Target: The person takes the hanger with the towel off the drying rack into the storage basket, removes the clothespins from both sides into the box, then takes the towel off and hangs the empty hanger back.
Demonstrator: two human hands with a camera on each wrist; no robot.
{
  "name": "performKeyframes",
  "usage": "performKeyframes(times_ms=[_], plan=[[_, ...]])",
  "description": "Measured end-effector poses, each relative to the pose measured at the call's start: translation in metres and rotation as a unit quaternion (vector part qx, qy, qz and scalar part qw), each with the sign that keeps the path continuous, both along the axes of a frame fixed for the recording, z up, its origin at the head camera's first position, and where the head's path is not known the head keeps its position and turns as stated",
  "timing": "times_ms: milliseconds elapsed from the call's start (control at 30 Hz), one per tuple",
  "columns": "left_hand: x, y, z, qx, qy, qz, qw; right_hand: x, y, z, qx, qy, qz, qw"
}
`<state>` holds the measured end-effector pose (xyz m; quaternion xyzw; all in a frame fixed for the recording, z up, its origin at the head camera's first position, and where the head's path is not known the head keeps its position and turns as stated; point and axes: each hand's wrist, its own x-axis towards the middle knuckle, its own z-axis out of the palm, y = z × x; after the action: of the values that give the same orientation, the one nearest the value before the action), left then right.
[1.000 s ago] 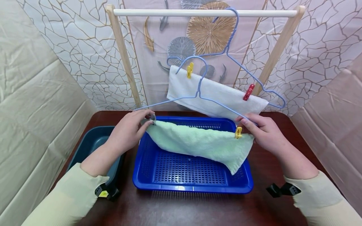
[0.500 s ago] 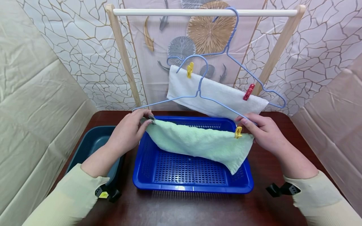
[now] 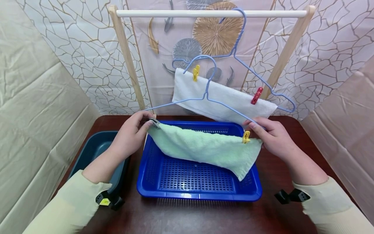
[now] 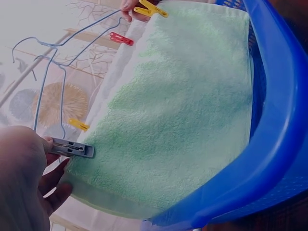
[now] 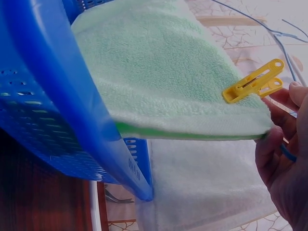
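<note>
A light green towel hangs from a blue wire hanger, its lower part over the blue basket. My left hand pinches a grey clothespin at the towel's upper left corner. In the left wrist view the clothespin's nose overlaps the towel's top edge, and the other fingers are behind that corner. My right hand grips the right end of the hanger beside the towel's right corner. A yellow clothespin clips the towel just left of those fingers. The hanger's hook is free of the rail.
Behind, a white towel hangs on a second blue hanger with a yellow and a red clothespin. That hanger hooks over the white rail. The blue basket stands below; a dark green tub is at left.
My left hand has shifted slightly left and up, and more of the grey clothespin shows between its fingers and the towel. The hanger's hook has tilted a little right. My right hand stays put.
</note>
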<state>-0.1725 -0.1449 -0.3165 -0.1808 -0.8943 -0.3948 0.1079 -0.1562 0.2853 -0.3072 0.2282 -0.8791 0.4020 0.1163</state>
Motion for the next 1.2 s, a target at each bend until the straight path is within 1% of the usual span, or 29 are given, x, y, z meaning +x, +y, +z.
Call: performKeyframes(times_ms=[133,267,467,633,800,1000,1200], plan=[[-0.001,-0.002,-0.002,0.036,-0.012,0.005,0.9993,0.0,-0.001,-0.001,-0.001,0.003,0.0,1.0],[-0.002,-0.003,-0.001,0.075,-0.026,0.011,0.9968,-0.001,-0.001,-0.002,-0.002,0.005,0.0,1.0],[0.0,-0.004,0.001,0.128,-0.046,0.006,0.9907,-0.001,-0.002,-0.002,0.001,0.002,-0.003,1.0],[0.001,-0.008,0.003,0.162,-0.05,0.003,0.9856,-0.001,-0.002,-0.002,0.001,0.001,-0.007,1.0],[0.003,-0.016,0.001,0.155,-0.043,0.022,0.9868,-0.001,-0.001,-0.003,-0.001,-0.003,-0.011,0.9999],[0.007,-0.024,-0.003,0.111,-0.038,0.047,0.992,-0.001,0.0,-0.004,0.002,-0.001,-0.013,0.9999],[0.011,-0.033,-0.005,0.075,-0.027,0.058,0.9952,-0.001,-0.001,-0.004,0.002,-0.001,-0.014,0.9999]])
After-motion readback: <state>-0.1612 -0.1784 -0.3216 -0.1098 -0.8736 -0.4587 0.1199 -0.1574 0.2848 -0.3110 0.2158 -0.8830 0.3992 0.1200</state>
